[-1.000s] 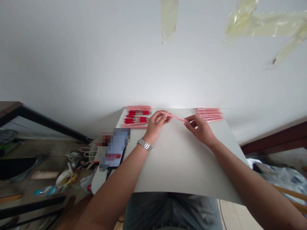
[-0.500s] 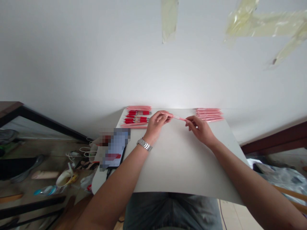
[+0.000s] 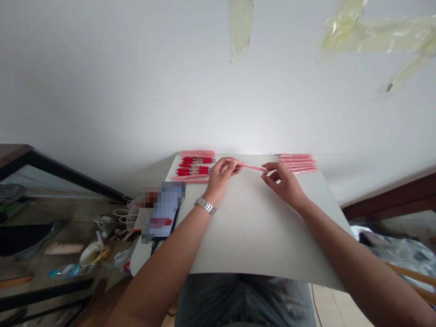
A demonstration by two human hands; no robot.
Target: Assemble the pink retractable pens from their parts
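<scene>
A slim pink pen [image 3: 252, 167] is held level above the white table [image 3: 259, 227], one end in each hand. My left hand [image 3: 224, 170], with a metal watch at the wrist, is closed around its left end. At the right end, the fingertips of my right hand [image 3: 275, 177] close on the tip from above and below. Red pens [image 3: 194, 170] lie to the left of my left hand, with slim pink pieces [image 3: 197, 153] behind them and more in front. A stack of pink pens [image 3: 297, 162] lies just behind my right hand.
A phone or tablet [image 3: 165, 211], blurred out, lies at the table's left edge with a cable beneath. The white wall [image 3: 170, 91] borders the table's back. On the floor at left are a cup [image 3: 91, 254] and a bottle [image 3: 66, 271]; plastic bags [image 3: 405, 256] are at right.
The pink pen has turned about its length, so its white label no longer shows. My right fingers have shifted slightly and spread a little more around its right end.
</scene>
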